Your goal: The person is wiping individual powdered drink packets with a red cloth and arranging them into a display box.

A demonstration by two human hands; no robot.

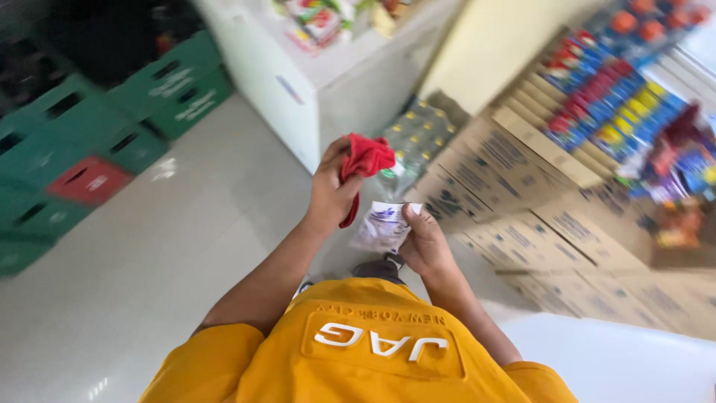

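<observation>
My left hand (330,195) is raised in front of me and closed around a crumpled red cloth (365,160), one end of which hangs down past my palm. Just to its right, my right hand (426,242) pinches a small white and purple sachet (380,226) by its upper right corner. The sachet hangs right under the cloth, and the two hands are nearly touching. My yellow shirt fills the bottom of the view.
Green crates (89,119) and one red crate (88,180) are stacked on the left. A white chest freezer (328,89) stands ahead, with shrink-wrapped bottles (418,134) beside it. Cardboard boxes (537,194) and shelves of colourful packets (619,89) line the right. The floor is pale tile (149,269).
</observation>
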